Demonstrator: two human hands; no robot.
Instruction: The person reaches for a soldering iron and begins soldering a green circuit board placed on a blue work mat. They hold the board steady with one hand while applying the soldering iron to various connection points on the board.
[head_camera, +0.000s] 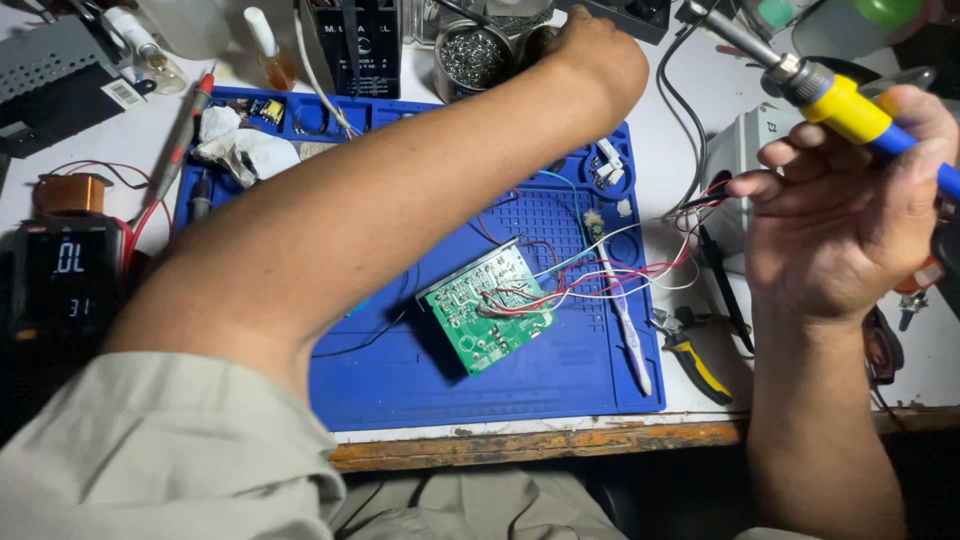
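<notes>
From the head camera, the right hand (850, 215) was closed around a soldering iron (840, 100) with a yellow and blue handle, held up over the wires (640, 270). The left hand (600, 50) reached across the blue mat (560, 390) to a tin of wire wool (472, 57); its grip could not be told. A green circuit board (487, 310) lay tilted on the mat.

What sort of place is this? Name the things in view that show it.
Probably an electronics repair bench: a green circuit board with wires lies on a blue work mat, and the right hand holds a soldering iron.
</notes>
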